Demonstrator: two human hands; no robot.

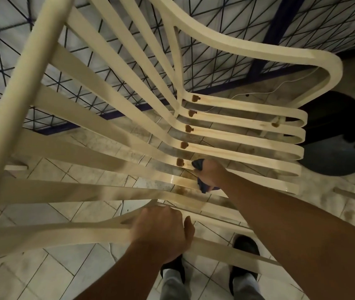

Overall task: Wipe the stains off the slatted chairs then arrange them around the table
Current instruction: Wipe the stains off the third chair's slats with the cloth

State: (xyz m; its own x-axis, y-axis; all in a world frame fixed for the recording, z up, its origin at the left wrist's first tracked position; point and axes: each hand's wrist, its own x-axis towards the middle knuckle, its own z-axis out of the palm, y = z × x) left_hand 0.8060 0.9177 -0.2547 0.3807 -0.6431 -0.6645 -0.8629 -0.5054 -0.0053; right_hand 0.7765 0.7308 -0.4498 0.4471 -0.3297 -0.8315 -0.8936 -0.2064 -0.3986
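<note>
A cream slatted chair fills the view, seen from above and behind its backrest. Brown stains dot the seat slats in a row where the seat meets the back, and one more sits near the front edge. My right hand grips a dark blue cloth and presses it on a seat slat beside the nearest stain. My left hand grips the near armrest, fingers curled round it.
A wall of white tiles with dark lines stands behind the chair. A round dark base sits on the tiled floor to the right. A white cable trails along the floor. My feet in dark shoes are below.
</note>
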